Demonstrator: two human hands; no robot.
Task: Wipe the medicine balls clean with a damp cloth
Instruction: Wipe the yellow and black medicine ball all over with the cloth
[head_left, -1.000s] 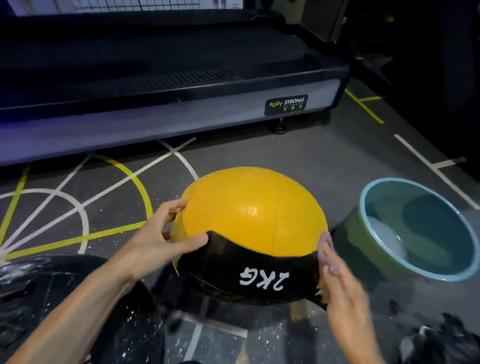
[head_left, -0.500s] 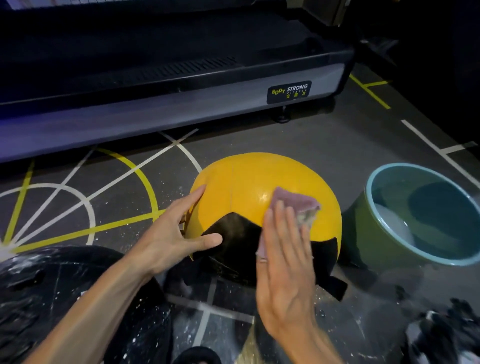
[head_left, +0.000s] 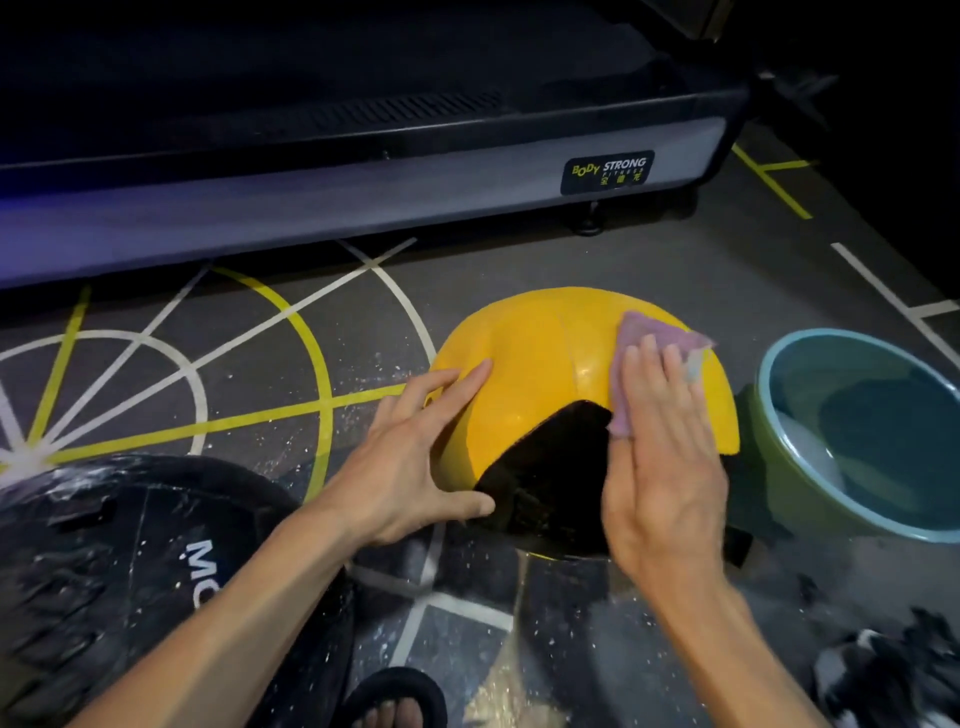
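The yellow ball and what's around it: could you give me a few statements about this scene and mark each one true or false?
1. The right hand presses a purple cloth flat on the yellow and black ball. True.
2. The left hand is lifted clear of the ball. False: its spread fingers rest on the ball's left side.
3. The green tub stands right of the ball. True.
4. The tub is dry. False: there is water in it.
5. The ball sits on the treadmill. False: it is on the floor.
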